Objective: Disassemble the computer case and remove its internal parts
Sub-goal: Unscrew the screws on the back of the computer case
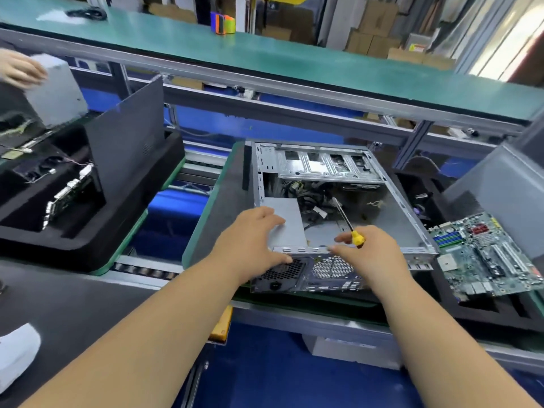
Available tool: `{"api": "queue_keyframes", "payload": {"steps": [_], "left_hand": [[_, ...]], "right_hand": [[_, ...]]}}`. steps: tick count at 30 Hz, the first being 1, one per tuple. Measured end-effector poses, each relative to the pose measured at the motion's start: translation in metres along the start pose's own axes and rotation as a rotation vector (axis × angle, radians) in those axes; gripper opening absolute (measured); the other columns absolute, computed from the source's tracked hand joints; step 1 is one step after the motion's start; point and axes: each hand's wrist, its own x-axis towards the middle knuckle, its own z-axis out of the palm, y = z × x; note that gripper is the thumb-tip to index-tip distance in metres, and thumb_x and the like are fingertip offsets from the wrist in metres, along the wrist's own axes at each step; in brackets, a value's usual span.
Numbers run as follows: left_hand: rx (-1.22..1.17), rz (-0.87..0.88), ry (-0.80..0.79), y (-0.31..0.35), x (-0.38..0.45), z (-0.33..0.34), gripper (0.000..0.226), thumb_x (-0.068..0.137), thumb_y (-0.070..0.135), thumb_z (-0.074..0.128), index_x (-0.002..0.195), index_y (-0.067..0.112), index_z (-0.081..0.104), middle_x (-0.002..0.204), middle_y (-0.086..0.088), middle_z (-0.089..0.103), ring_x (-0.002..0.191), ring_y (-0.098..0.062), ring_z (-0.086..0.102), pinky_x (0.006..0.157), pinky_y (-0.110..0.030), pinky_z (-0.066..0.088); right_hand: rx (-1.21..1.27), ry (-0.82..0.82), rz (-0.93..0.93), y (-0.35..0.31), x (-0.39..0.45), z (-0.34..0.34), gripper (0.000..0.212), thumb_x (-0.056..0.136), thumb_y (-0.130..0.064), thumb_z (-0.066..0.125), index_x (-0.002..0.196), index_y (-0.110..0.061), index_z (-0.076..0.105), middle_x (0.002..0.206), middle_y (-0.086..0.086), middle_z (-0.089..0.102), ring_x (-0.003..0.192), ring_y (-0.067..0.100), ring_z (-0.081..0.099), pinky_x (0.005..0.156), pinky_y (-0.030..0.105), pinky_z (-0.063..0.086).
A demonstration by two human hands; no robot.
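An open grey computer case (391,207) lies on its side on a green-edged pallet. Inside are a silver drive cage (323,163), a bundle of black cables (312,198) and a grey power supply box (287,222) at the near left corner. My left hand (253,245) grips the power supply box, fingers on its top and thumb over the case's rear panel. My right hand (371,251) holds a yellow-handled screwdriver (347,222), shaft pointing into the case, while its fingertips touch the case's rear edge.
A removed motherboard (485,254) lies in a black foam tray at the right. At the left, another black foam tray (88,231) holds parts and a dark side panel (129,142). Another person's hand (20,69) holds a grey box at far left.
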Motion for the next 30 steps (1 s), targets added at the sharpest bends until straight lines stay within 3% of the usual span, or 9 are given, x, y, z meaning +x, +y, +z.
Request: {"api": "queue_keyframes", "payload": {"steps": [3,10,13,16,20,23,27,30], "left_hand": [[-0.068,0.002,0.036,-0.006,0.0,0.002,0.08,0.069,0.06,0.077,0.14,0.039,0.045,0.153,0.016,0.03,0.141,-0.007,0.022,0.11,-0.033,0.031],[-0.11,-0.047,0.043,-0.018,0.017,-0.006,0.08,0.068,0.055,0.081,0.138,0.04,0.046,0.152,0.019,0.03,0.138,-0.007,0.03,0.111,-0.034,0.033],[-0.107,-0.089,0.093,-0.022,0.026,-0.009,0.076,0.069,0.049,0.082,0.136,0.037,0.05,0.15,0.018,0.033,0.135,-0.006,0.035,0.106,-0.027,0.032],[-0.061,-0.146,0.166,-0.024,0.038,-0.013,0.07,0.071,0.045,0.083,0.134,0.032,0.054,0.147,0.017,0.036,0.13,-0.007,0.042,0.1,-0.023,0.033],[0.011,-0.219,0.217,-0.027,0.055,-0.015,0.064,0.073,0.04,0.082,0.131,0.028,0.057,0.141,0.015,0.042,0.124,-0.01,0.046,0.098,-0.029,0.041],[0.057,-0.27,0.158,-0.027,0.067,-0.019,0.068,0.073,0.04,0.082,0.134,0.027,0.055,0.14,0.011,0.043,0.126,-0.014,0.046,0.101,-0.031,0.04],[-0.018,-0.182,0.051,-0.01,0.082,-0.025,0.071,0.075,0.044,0.08,0.138,0.036,0.048,0.147,0.01,0.036,0.136,-0.01,0.036,0.113,-0.029,0.029],[-0.07,-0.061,0.034,0.018,0.099,-0.024,0.058,0.082,0.05,0.071,0.135,0.041,0.05,0.145,0.017,0.038,0.133,0.0,0.034,0.106,-0.018,0.024]], "right_hand": [[-0.025,0.003,-0.003,0.002,0.001,0.0,0.022,0.069,-0.046,0.084,0.074,-0.033,0.068,0.075,-0.011,0.068,0.069,0.007,0.063,0.061,0.031,0.053],[-0.065,0.022,-0.041,-0.008,0.017,0.009,0.026,0.066,-0.057,0.081,0.067,-0.037,0.065,0.064,-0.014,0.064,0.057,0.003,0.06,0.05,0.025,0.044],[-0.09,0.011,-0.056,-0.015,0.029,0.015,0.028,0.07,-0.058,0.078,0.061,-0.036,0.063,0.059,-0.013,0.062,0.055,0.004,0.058,0.048,0.024,0.039],[-0.173,-0.009,-0.113,-0.024,0.044,0.023,0.03,0.079,-0.057,0.071,0.063,-0.034,0.061,0.068,-0.013,0.06,0.062,0.009,0.057,0.05,0.025,0.039],[-0.21,-0.055,-0.143,-0.034,0.064,0.031,0.029,0.089,-0.052,0.062,0.079,-0.024,0.063,0.085,-0.005,0.062,0.076,0.022,0.06,0.061,0.031,0.047],[-0.084,-0.126,-0.155,-0.037,0.075,0.028,0.024,0.09,-0.045,0.059,0.084,-0.022,0.062,0.088,0.002,0.063,0.078,0.025,0.06,0.065,0.034,0.047],[0.168,-0.086,-0.14,-0.032,0.09,0.003,0.024,0.088,-0.04,0.061,0.073,-0.022,0.054,0.066,-0.003,0.056,0.06,0.016,0.053,0.053,0.031,0.038],[0.297,-0.078,-0.084,-0.018,0.11,-0.026,0.02,0.091,-0.034,0.055,0.075,-0.022,0.054,0.071,0.002,0.057,0.065,0.024,0.055,0.06,0.037,0.047]]}}
